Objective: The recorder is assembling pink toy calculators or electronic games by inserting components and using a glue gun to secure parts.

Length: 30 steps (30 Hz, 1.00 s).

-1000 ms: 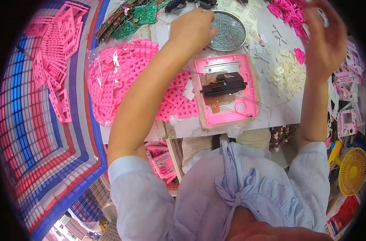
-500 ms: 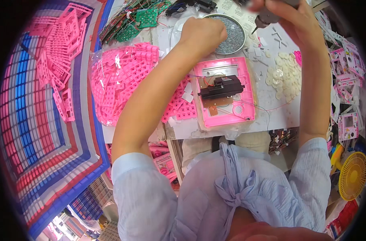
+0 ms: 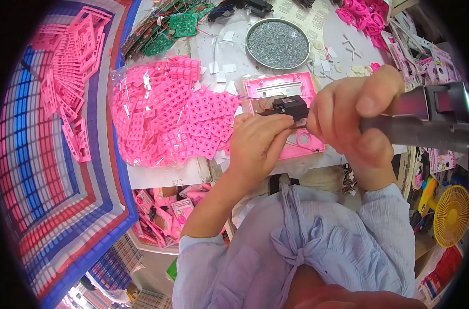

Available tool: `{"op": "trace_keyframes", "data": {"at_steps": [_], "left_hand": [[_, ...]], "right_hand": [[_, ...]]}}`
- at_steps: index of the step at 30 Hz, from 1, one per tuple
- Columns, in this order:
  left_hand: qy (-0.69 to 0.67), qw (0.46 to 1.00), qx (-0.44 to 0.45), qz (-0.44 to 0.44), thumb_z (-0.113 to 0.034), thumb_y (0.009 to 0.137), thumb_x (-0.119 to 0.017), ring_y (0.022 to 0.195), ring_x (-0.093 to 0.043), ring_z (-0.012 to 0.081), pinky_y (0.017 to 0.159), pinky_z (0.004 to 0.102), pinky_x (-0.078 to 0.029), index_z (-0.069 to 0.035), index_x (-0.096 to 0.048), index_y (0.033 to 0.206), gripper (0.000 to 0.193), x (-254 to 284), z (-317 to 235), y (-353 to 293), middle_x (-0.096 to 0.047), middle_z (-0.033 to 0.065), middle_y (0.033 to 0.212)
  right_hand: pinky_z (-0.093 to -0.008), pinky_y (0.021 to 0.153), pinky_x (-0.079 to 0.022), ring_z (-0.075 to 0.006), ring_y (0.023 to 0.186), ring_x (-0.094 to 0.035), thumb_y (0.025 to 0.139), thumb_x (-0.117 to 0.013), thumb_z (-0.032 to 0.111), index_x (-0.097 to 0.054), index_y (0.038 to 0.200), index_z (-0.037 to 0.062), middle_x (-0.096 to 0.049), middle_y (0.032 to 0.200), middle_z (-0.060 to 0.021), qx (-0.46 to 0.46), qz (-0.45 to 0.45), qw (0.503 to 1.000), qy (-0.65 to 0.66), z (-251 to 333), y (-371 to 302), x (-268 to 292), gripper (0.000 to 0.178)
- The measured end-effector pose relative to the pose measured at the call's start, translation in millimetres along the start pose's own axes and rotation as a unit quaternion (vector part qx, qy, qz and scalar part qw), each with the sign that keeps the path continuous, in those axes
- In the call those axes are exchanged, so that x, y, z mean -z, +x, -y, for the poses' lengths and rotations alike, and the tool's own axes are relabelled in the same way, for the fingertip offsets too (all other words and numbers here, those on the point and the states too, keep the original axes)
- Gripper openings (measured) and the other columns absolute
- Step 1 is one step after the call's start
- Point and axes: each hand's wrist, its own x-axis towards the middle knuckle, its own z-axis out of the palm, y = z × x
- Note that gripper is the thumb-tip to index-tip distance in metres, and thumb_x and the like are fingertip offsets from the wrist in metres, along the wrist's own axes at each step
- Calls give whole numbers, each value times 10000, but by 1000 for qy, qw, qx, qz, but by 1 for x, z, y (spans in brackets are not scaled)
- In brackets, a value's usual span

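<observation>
A pink plastic casing (image 3: 310, 87) lies on the table in front of me, with a black module (image 3: 292, 106) and thin wires inside it. Over the casing's near left part is my left hand (image 3: 257, 147), its fingers pressed together against the module's near edge. Whatever is pinched in them is hidden. My right hand (image 3: 353, 108) is wrapped round a dark power screwdriver (image 3: 425, 121), held above the casing's right side. The fist covers the tool's tip. Beyond the casing stands a round tin (image 3: 284, 67) of small metal screws (image 3: 278, 44).
Pink button parts (image 3: 157, 108) fill a clear bag on the left. Green circuit boards (image 3: 183, 24) with wires lie behind it. Pink pieces (image 3: 366, 20) are at the back right. A striped bag (image 3: 106, 129) with pink frames stands far left; a yellow fan (image 3: 452, 215) is at right.
My left hand has come back from the screw tin to the casing. My right hand has brought the screwdriver down and nearer, from the back right to above the casing.
</observation>
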Motion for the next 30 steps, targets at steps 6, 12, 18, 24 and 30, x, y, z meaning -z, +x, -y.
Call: {"op": "trace_keyframes", "data": {"at_steps": [6, 12, 18, 24, 30], "left_hand": [[-47, 998, -13, -29, -44, 793, -763, 732, -630, 218, 737, 348, -401, -79, -693, 919, 148, -2, 5, -4, -719, 37, 881], [132, 990, 20, -51, -260, 751, -832, 940, -584, 206, 860, 419, -344, -95, -654, 1059, 392, 7, 10, 0, -665, 8, 948], [228, 973, 8, 23, -393, 717, -826, 964, -572, 204, 861, 442, -299, -147, -659, 1152, 527, 2, 31, -7, -644, -5, 981], [206, 978, -14, 4, -391, 717, -810, 907, -587, 187, 837, 422, -296, -151, -666, 1164, 527, 2, 36, -5, -640, -5, 948], [196, 980, -27, 7, -385, 713, -811, 885, -587, 194, 822, 417, -301, -118, -658, 1131, 518, 0, 40, -6, -636, 12, 933]], "right_hand": [[-296, 480, -392, -117, 491, -432, 913, -754, 317, -494, 1109, 164, -463, 592, 30, -23, 11, 999, -24, -10, -5, -4, 360], [-290, 537, -451, -131, 576, -518, 887, -670, 95, -487, 1102, 35, -526, 687, -52, 47, 45, 997, 46, -31, 5, 8, 289], [-287, 494, -376, -112, 545, -427, 946, -659, 169, -454, 1124, 83, -480, 660, -18, 22, 43, 994, -98, -58, 4, 21, 285], [-245, 602, -471, -97, 698, -576, 850, -711, 33, -560, 1088, -20, -617, 899, -73, 13, 25, 997, -77, -72, -4, 26, 287], [-295, 498, -397, -119, 565, -428, 953, -648, 117, -431, 1087, 87, -501, 698, -50, 26, 116, 978, -169, -67, 2, 26, 257]]}}
